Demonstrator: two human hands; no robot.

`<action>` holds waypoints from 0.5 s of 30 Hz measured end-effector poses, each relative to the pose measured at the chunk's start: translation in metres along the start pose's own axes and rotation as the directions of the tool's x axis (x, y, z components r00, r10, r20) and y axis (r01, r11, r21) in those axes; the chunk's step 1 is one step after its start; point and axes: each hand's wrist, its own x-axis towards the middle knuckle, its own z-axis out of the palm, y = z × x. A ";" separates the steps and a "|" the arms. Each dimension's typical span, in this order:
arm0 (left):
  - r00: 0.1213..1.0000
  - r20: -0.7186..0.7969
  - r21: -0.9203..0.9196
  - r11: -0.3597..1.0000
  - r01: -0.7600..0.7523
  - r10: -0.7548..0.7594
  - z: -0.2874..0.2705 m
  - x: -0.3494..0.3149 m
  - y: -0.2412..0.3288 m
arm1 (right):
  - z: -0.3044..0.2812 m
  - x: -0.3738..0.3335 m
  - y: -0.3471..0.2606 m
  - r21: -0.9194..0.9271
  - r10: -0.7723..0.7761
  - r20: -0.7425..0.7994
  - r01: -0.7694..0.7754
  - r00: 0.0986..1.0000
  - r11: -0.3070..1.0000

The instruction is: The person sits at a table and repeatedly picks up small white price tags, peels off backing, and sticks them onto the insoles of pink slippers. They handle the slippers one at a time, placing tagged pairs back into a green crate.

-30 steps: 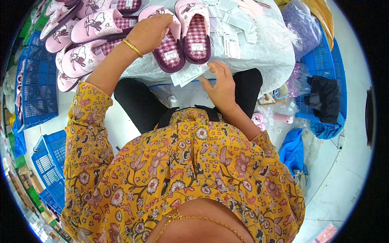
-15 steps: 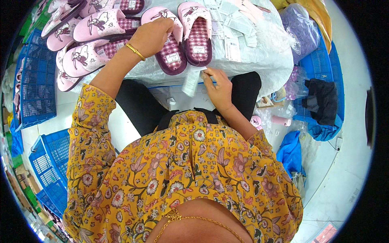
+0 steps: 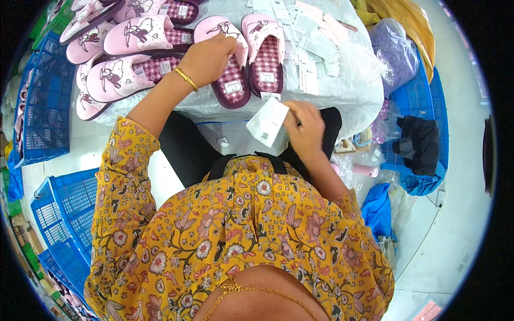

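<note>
- Shifted right since the earlier frame: my right hand (image 3: 306, 127), pinching a flat, rectangular white tag (image 3: 266, 122), slanting far-right to near-left.
- It's just nearer than my pink slippers (image 3: 262, 25): printed uppers, checked insoles, toes far.
- My left hand (image 3: 211, 61) touches the left slipper (image 3: 230, 85); can't tell whether gripping.

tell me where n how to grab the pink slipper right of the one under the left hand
Probably pinch the pink slipper by the right edge of its upper, coming from the right. It lies sole down, toe pointing away, opening free for a thumb, while the neighbouring slipper and the left hand crowd its left.
</note>
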 end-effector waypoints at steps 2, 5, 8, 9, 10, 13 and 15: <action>1.000 0.013 -0.001 1.000 0.016 -0.016 -0.003 -0.001 0.006 | -0.032 0.031 -0.002 -0.289 -0.218 -0.005 0.207 0.976 0.935; 0.999 0.024 0.031 0.999 0.038 -0.039 -0.008 -0.001 0.015 | -0.046 0.079 -0.008 -0.458 -0.327 0.006 0.293 0.945 0.839; 0.998 0.010 0.021 0.998 0.058 -0.058 -0.010 0.003 0.027 | -0.027 0.105 -0.006 -0.495 -0.354 0.109 0.360 0.929 0.791; 0.998 0.006 0.006 0.998 0.065 -0.065 -0.010 0.003 0.030 | -0.016 0.109 -0.010 -0.487 -0.353 0.165 0.387 0.921 0.783; 0.996 -0.079 -0.019 0.999 0.026 -0.028 -0.008 0.003 0.032 | -0.008 0.109 -0.016 -0.480 -0.307 0.239 0.387 0.921 0.788; 0.991 -0.117 -0.128 0.991 0.043 -0.058 -0.013 0.001 0.039 | 0.012 0.103 -0.026 -0.387 -0.184 0.398 0.347 0.899 0.854; 0.975 -0.203 -0.254 0.967 0.034 -0.087 -0.011 0.000 0.040 | 0.017 0.094 -0.027 -0.242 -0.125 0.436 0.250 0.891 0.938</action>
